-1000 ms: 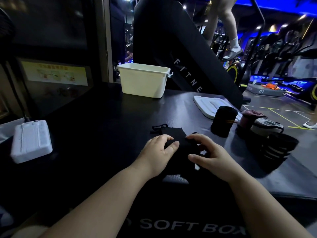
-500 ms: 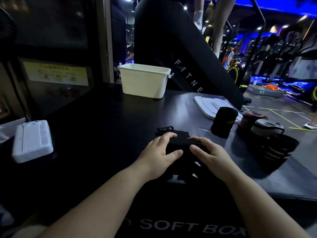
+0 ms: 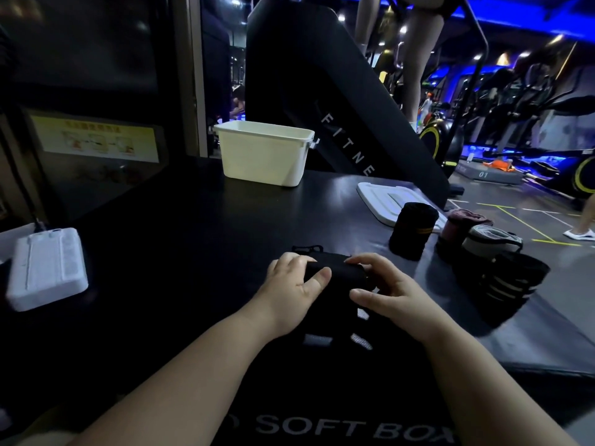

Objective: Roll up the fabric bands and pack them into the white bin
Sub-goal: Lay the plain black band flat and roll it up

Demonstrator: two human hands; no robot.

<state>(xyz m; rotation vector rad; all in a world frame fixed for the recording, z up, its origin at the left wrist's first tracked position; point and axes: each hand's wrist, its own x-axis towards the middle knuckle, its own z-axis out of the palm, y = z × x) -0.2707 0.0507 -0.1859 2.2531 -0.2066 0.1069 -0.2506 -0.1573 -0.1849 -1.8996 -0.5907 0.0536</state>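
White bin (image 3: 264, 156) at the back of the black table (image 3: 193, 236), left hand (image 3: 293, 291) gripping the part-rolled black band (image 3: 335, 273) mid-table, right hand (image 3: 386, 291) pinching its other end, loose tail probably running toward the camera, rolled bands (image 3: 412, 233) standing right.

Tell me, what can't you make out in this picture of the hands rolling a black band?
Head view only:
- white bin: its near wall hides the inside, so any contents are unknown.
- black band: dark on the dark mat and partly covered by the left hand and right hand; unrolled length unclear.
- yellow sign: blurred, unreadable.
- mat lettering: its start is hidden behind the left forearm.
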